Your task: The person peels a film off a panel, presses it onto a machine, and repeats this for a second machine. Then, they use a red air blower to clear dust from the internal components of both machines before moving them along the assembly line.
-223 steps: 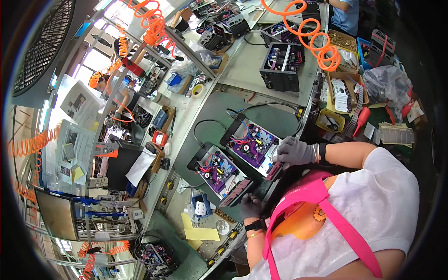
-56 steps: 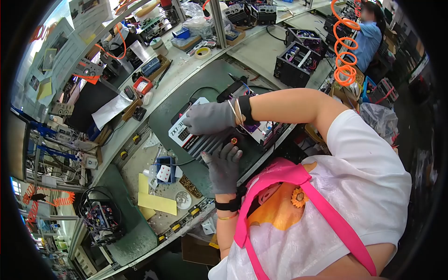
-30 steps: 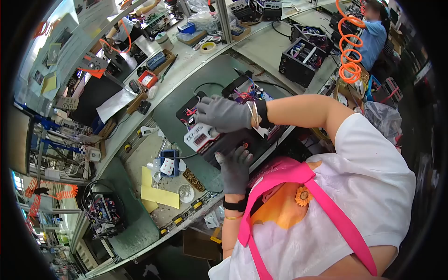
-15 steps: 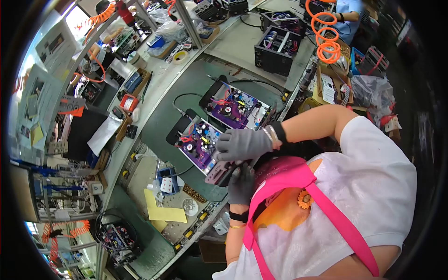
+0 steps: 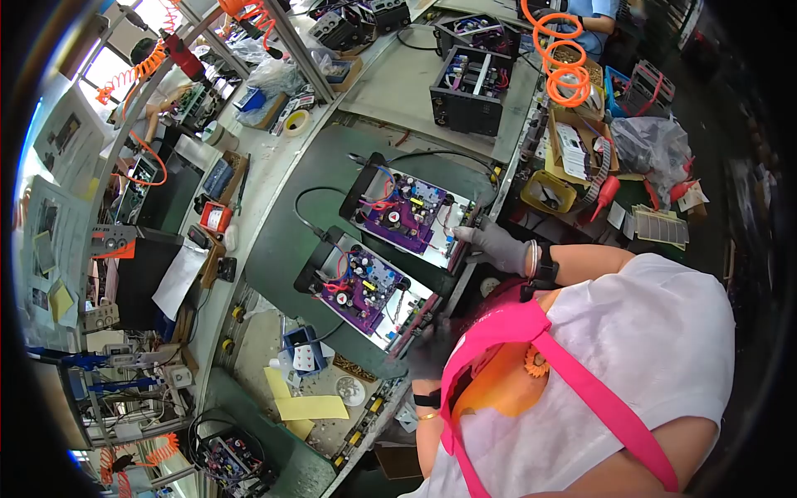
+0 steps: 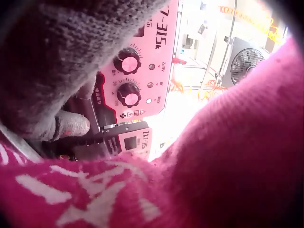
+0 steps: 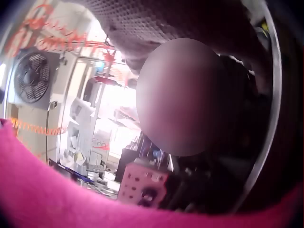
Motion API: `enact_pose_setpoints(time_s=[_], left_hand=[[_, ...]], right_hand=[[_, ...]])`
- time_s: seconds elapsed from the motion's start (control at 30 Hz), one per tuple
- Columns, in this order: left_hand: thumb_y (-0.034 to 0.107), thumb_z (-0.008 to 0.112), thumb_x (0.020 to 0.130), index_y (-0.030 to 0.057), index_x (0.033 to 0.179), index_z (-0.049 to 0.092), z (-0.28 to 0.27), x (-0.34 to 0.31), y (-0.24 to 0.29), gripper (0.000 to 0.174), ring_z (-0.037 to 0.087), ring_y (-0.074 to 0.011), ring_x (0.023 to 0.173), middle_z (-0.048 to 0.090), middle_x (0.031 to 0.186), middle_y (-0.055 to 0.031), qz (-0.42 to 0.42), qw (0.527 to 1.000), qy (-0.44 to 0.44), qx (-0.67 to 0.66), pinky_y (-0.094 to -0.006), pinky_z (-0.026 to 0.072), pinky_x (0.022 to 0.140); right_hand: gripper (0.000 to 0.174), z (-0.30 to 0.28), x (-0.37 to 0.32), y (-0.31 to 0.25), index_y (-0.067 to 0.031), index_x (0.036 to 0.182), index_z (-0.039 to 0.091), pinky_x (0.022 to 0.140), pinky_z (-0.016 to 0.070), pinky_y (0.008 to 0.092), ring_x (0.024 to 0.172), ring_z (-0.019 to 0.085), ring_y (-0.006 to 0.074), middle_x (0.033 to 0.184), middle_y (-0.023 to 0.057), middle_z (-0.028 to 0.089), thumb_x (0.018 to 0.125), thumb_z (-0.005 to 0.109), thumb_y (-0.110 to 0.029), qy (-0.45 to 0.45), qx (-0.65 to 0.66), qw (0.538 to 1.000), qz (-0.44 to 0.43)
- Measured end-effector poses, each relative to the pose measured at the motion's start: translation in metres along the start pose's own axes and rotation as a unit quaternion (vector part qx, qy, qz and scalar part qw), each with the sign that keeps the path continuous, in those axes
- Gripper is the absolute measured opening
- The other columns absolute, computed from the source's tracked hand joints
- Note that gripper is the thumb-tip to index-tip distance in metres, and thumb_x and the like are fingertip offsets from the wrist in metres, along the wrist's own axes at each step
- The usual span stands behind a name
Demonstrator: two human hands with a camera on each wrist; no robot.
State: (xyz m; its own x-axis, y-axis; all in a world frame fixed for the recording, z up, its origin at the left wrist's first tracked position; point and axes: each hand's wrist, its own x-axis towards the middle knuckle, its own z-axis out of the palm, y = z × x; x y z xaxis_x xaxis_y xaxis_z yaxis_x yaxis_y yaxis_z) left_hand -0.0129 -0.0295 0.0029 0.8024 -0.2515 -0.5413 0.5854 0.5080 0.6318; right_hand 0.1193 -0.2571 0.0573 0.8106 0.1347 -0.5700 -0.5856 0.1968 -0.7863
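Note:
Two uncovered welding machines lie side by side on the green mat, the near welding machine and the far welding machine, with purple circuit boards showing. My gloved right hand touches the far one's front edge, fingers stretched over it. My left hand, also gloved and blurred, is at the near one's front panel, fingers loosely bent. In the left wrist view its fingers stand beside a knobbed panel marked 315K. The right wrist view shows a front panel below a dark, partly hidden hand.
A blue bin, yellow paper and a dish sit left of the near machine. More black machines stand farther along the line. A yellow tray and a red-handled tool lie to the right.
The near welding machine, tilted up with its front panel showing under both hands, has been laid flat. My right hand has since moved right to the far machine; my left has drawn back slightly.

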Motion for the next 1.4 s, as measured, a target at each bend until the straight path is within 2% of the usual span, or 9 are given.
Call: enact_pose_setpoints(time_s=[0.07, 0.5, 0.63, 0.73, 0.83, 0.9, 1.07, 1.23, 1.4], left_hand=[[-0.003, 0.051, 0.081, -0.0072, 0.112, 0.052, -0.020, 0.011, 0.006, 0.031, 0.050, -0.0321, 0.113, 0.056, 0.115, -0.0196, -0.036, 0.938, 0.022, -0.344, -0.0395, 0.0386, 0.104], [0.014, 0.051, 0.089, -0.0016, 0.116, 0.051, -0.025, 0.068, 0.054, 0.031, 0.052, -0.0297, 0.108, 0.054, 0.119, -0.0191, -0.018, 0.975, -0.036, -0.219, -0.0402, 0.0435, 0.094], [0.020, 0.055, 0.088, 0.0035, 0.108, 0.054, -0.120, 0.037, 0.049, 0.025, 0.057, -0.0255, 0.090, 0.060, 0.103, -0.0140, -0.014, 0.972, -0.023, -0.233, -0.0359, 0.0464, 0.075], [0.021, 0.058, 0.086, 0.0077, 0.119, 0.048, -0.164, 0.031, 0.057, 0.037, 0.055, -0.0256, 0.091, 0.057, 0.102, -0.0127, 0.106, 0.956, 0.253, -0.101, -0.0360, 0.0455, 0.076], [0.024, 0.062, 0.083, 0.0115, 0.128, 0.042, -0.168, 0.039, 0.068, 0.051, 0.053, -0.0293, 0.101, 0.054, 0.111, -0.0153, 0.225, 0.790, 0.505, 0.266, -0.0398, 0.0433, 0.084], [0.027, 0.065, 0.080, 0.0139, 0.133, 0.039, -0.169, 0.050, 0.073, 0.060, 0.049, -0.0323, 0.110, 0.051, 0.119, -0.0176, 0.210, 0.567, 0.576, 0.550, -0.0425, 0.0402, 0.092], [0.040, 0.058, 0.086, 0.0111, 0.138, 0.034, -0.153, 0.066, 0.095, 0.063, 0.040, -0.0354, 0.124, 0.041, 0.137, -0.0190, 0.031, 0.650, 0.605, 0.459, -0.0417, 0.0344, 0.100], [0.030, 0.050, 0.094, 0.0025, 0.132, 0.041, -0.190, 0.085, 0.099, 0.048, 0.047, -0.0309, 0.116, 0.046, 0.132, -0.0171, 0.212, 0.777, 0.565, 0.176, -0.0363, 0.0380, 0.096], [0.024, 0.050, 0.095, 0.0003, 0.120, 0.044, -0.151, 0.079, 0.129, 0.035, 0.056, -0.0225, 0.088, 0.058, 0.103, -0.0139, 0.412, 0.727, 0.548, -0.039, -0.0358, 0.0459, 0.083]], right_hand=[[0.081, 0.009, 0.004, -0.002, -0.0116, 0.137, 0.028, 0.092, 0.0384, 0.0522, 0.124, 0.039, 0.0304, 0.135, 0.0111, 0.040, 0.076, 0.069, -0.045, -0.005, 0.000, 1.000, 0.001], [0.073, 0.021, 0.071, -0.032, -0.0065, 0.134, 0.039, 0.097, 0.0399, 0.0480, 0.123, 0.042, 0.0291, 0.130, 0.0142, 0.045, 0.081, 0.061, -0.053, -0.069, -0.043, 0.997, -0.007], [0.042, -0.054, 0.113, -0.012, -0.0033, 0.104, 0.065, 0.065, 0.0484, 0.0274, 0.072, 0.058, 0.0142, 0.083, 0.0045, 0.062, 0.082, 0.064, -0.039, 0.079, -0.220, 0.954, -0.188], [0.038, -0.083, 0.139, -0.025, -0.0043, 0.104, 0.064, 0.078, 0.0477, 0.0328, 0.088, 0.062, 0.0209, 0.095, 0.0114, 0.066, 0.078, 0.066, -0.031, 0.169, -0.373, 0.889, -0.204], [0.047, -0.092, 0.169, -0.037, -0.0058, 0.109, 0.062, 0.085, 0.0460, 0.0367, 0.097, 0.061, 0.0286, 0.101, 0.0162, 0.065, 0.076, 0.066, -0.039, 0.271, -0.493, 0.807, -0.178], [0.047, -0.092, 0.193, -0.047, -0.0064, 0.110, 0.061, 0.086, 0.0453, 0.0378, 0.101, 0.060, 0.0301, 0.105, 0.0171, 0.064, 0.077, 0.064, -0.040, 0.247, -0.480, 0.836, -0.097], [0.049, -0.081, 0.221, -0.052, -0.0071, 0.113, 0.060, 0.086, 0.0453, 0.0389, 0.104, 0.058, 0.0314, 0.109, 0.0179, 0.062, 0.077, 0.063, -0.041, 0.275, -0.555, 0.784, -0.030], [0.052, -0.093, 0.245, -0.045, -0.0082, 0.116, 0.058, 0.085, 0.0455, 0.0408, 0.104, 0.058, 0.0334, 0.109, 0.0188, 0.062, 0.074, 0.064, -0.038, 0.262, -0.559, 0.787, -0.013], [0.060, -0.111, 0.206, -0.031, -0.0045, 0.117, 0.054, 0.090, 0.0444, 0.0418, 0.109, 0.054, 0.0395, 0.118, 0.0246, 0.055, 0.070, 0.068, -0.038, 0.352, -0.505, 0.788, 0.029]])
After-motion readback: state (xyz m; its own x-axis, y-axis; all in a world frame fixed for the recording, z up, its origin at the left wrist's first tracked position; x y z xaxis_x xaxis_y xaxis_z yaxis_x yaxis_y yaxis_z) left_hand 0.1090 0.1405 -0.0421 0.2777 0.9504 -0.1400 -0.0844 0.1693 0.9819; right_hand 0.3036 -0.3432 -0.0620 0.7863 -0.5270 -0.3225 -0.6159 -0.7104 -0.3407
